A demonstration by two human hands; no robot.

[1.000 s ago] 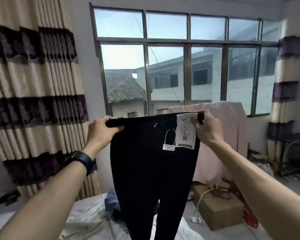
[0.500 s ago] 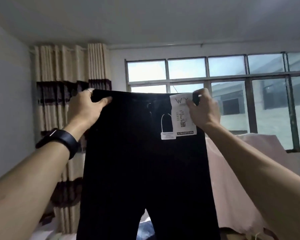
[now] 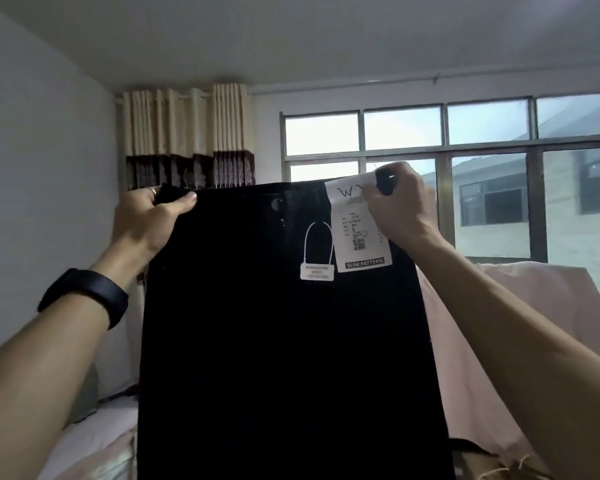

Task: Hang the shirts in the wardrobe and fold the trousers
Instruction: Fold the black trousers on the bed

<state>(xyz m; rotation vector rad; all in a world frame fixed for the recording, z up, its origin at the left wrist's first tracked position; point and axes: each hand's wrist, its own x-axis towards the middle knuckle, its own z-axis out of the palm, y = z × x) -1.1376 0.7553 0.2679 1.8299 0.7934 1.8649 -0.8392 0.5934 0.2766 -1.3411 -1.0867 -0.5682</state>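
A pair of black trousers [image 3: 274, 341] hangs in front of me, held up by the waistband and filling the middle of the view. My left hand [image 3: 146, 220] grips the waistband's left corner, thumb on the front. At the right corner my right hand [image 3: 399, 209] grips the waistband together with the top of a white paper label [image 3: 357, 230] marked SLIM PATTERN. A small white plastic tag [image 3: 316, 271] dangles beside the label. The trouser legs run out of view at the bottom.
A pink cloth [image 3: 499, 323] drapes over something behind the trousers on the right. A wide window [image 3: 482, 133] spans the far wall. Striped cream and purple curtains [image 3: 187, 140] hang in the left corner. A cardboard box [image 3: 492, 469] shows at lower right.
Both hands have lifted the trousers higher and closer to me, and my view has tilted up toward the ceiling. The grip on the waistband is unchanged.
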